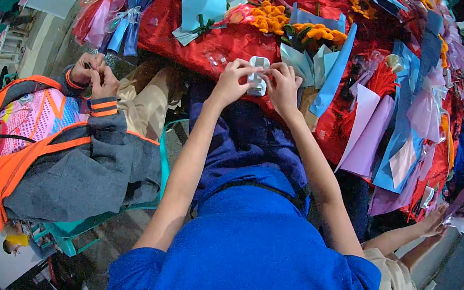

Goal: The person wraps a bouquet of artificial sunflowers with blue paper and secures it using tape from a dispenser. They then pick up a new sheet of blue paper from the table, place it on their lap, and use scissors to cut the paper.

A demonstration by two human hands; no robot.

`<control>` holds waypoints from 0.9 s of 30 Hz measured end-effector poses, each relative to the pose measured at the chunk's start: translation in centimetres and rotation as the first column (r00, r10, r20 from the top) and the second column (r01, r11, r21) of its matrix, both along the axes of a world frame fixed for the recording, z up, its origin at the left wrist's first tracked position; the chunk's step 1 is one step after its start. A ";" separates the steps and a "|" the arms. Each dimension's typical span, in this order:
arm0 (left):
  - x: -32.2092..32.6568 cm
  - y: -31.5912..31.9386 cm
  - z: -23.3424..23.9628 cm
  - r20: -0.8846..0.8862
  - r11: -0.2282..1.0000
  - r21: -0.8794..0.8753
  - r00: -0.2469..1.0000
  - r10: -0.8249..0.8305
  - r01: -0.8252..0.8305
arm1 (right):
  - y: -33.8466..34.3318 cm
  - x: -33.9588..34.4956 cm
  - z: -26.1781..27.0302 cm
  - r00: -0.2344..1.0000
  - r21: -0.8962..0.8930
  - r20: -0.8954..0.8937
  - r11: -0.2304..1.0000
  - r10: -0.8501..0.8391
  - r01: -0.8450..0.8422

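Note:
A small white plastic case (257,87) with rounded ends, perhaps a tape dispenser, lies at the table's near edge. My left hand (234,81) is at its left side, thumb and fingertips on it. From the right, my right hand (284,86) reaches in with bent fingers, its fingertips over the middle of the case. Whether something thin is pinched between the fingertips is too small to tell. Just beyond are orange crocheted flowers (270,18) and a pink tulip-like flower (239,14). Right of my right hand stands a bouquet wrapped in blue paper (333,77).
Red cloth (167,38) covers the table. Wrapped bouquets (102,4) lie at the left, lilac paper (367,133) and red yarn-like strands (382,79) at the right. A seated person in a grey and orange jacket (72,176) works close on my left; another person's hand (432,220) is at right.

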State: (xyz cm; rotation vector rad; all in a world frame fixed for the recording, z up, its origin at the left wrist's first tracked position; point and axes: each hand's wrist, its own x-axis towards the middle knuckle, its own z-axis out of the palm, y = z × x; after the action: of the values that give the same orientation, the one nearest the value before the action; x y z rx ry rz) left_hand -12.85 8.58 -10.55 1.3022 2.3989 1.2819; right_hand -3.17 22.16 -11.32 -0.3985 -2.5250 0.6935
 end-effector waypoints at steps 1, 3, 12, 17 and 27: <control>0.3 0.2 0.3 -0.003 0.999 -0.016 1.000 0.028 -0.028 | -0.2 -0.1 0.0 1.000 0.023 -0.022 1.000 0.010 -0.009; 0.8 0.7 0.5 -0.011 0.995 -0.046 0.996 0.086 -0.086 | -0.3 -0.1 0.2 1.000 0.068 0.009 0.997 0.020 -0.021; 0.1 0.7 -0.5 0.034 0.994 0.059 0.995 0.092 -0.094 | 0.2 1.5 1.5 0.970 -0.066 0.195 0.989 0.145 -0.134; -0.1 0.7 0.3 -0.061 0.998 0.004 0.996 0.068 -0.067 | 0.2 0.1 1.2 0.944 0.104 0.287 0.975 0.162 -0.198; 3.7 -2.5 2.9 -0.179 0.996 -0.016 0.980 0.083 -0.087 | -0.7 0.6 0.8 0.926 0.108 0.353 0.977 0.135 -0.184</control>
State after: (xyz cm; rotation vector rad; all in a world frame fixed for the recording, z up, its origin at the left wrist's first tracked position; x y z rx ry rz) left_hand -9.20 6.11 -7.64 1.3768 2.6089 1.2000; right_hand -2.52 21.46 -10.48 -0.2861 -2.9457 0.5383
